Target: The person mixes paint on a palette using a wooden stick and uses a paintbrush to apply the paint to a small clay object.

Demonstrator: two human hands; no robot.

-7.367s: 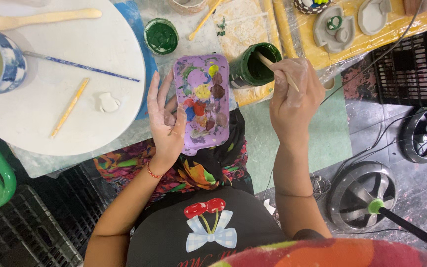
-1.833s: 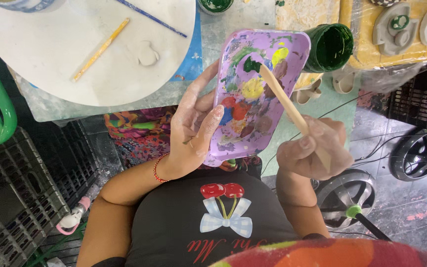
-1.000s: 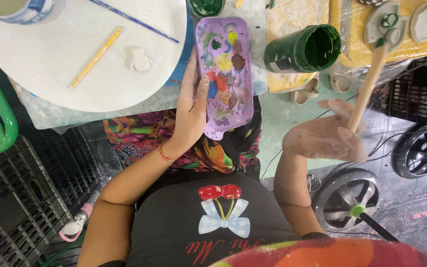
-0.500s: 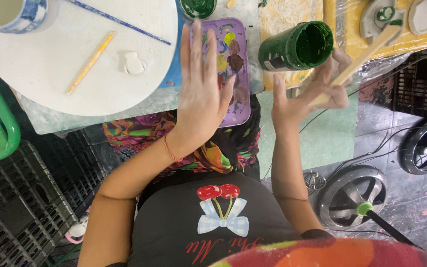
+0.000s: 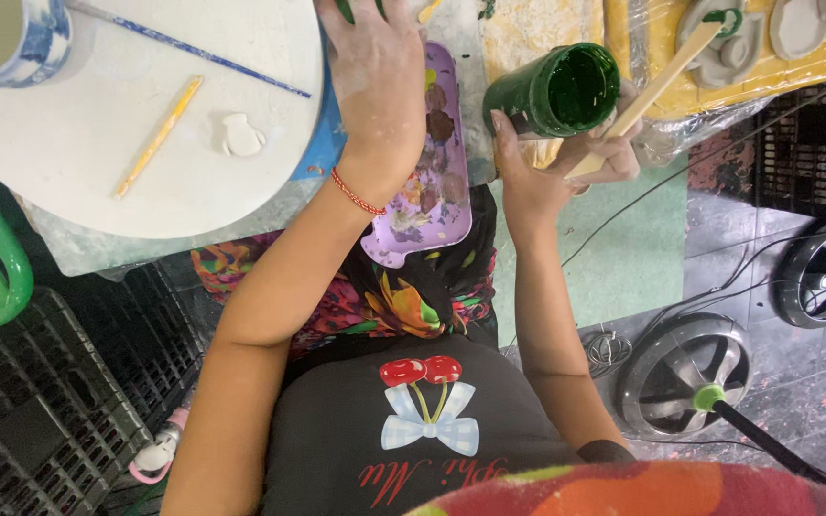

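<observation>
Over the preceding second the purple paint palette (image 5: 429, 172) had gone from being held up in the left hand to lying flat at the near edge of the bench, partly overhanging the lap. The left hand (image 5: 380, 72) had released it and now reached across it toward the far edge of the bench, palm down with fingers extended; the fingertips ran out of view at the top, so whether they closed on anything there could not be told. This indicated that colour mixing on the palette was suspended and attention had shifted to the containers.

The right hand (image 5: 566, 158) had moved in from open air to the dark green paint pot (image 5: 554, 89), its grip wrapped around the pot's side while also pinching the wooden brush handle (image 5: 657, 86), which angled up and away toward the far right corner of the bench (bristle end not visible).

The palette was a rounded rectangle in lilac plastic, with dabs of brown, yellow and dark red showing past the forearm. The pot was glossy, open-topped and coated green inside. On the round white board (image 5: 97, 124) to the left lay a yellow stick (image 5: 158, 137), a blue-handled brush (image 5: 207, 57) and a small white clay piece (image 5: 240, 137).
</observation>
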